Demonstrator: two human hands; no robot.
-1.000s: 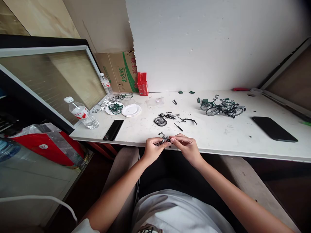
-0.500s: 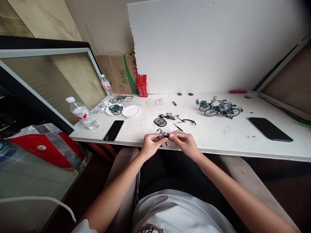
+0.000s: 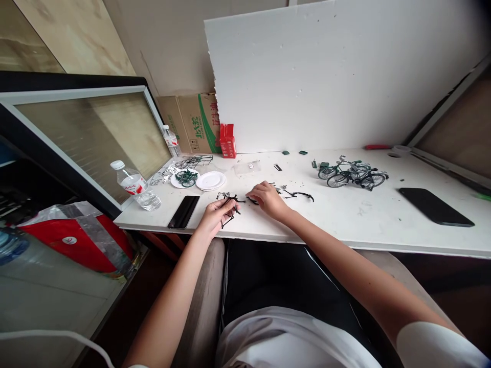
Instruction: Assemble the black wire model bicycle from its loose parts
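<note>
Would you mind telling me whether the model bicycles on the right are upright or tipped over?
Upright: the model bicycles stand on the white table, with their wheels at the bottom.

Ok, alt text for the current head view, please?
The left hand holds a dark model part over a white table; the right hand is at a second part, partly hidden. Model bicycles stand to the right; a phone lies left.
</note>
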